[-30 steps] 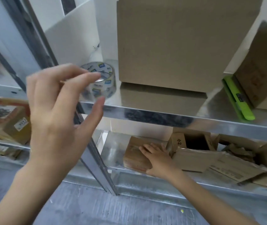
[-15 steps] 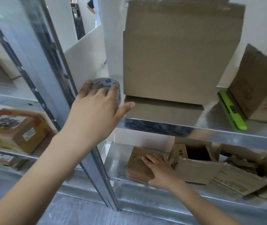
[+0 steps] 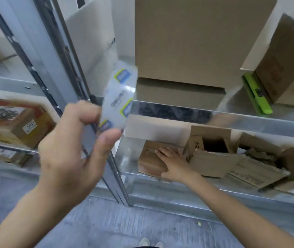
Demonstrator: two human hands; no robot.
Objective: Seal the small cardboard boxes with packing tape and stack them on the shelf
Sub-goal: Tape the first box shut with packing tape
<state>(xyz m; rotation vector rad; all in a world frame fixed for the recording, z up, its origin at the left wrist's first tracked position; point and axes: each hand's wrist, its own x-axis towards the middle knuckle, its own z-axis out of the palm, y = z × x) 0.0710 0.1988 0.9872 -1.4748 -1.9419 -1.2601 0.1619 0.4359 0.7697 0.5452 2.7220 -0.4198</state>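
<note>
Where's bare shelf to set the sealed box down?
Upper shelf: bare metal between the big cardboard box and the green cutter. Lower shelf: a bare strip left of the small box under the right hand. Right of that hand it is crowded with open boxes and flattened cardboard. Left hand holds the tape roll.

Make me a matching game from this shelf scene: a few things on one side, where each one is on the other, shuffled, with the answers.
Things:
1. roll of packing tape
2. green box cutter
3. small cardboard box
4. large cardboard box

Places:
A. standing upright on the upper shelf
B. gripped in the left hand
C. on the lower shelf, under the flat right hand
D. lying on the upper shelf, right of the large box

Pairs: 1-B, 2-D, 3-C, 4-A
</note>
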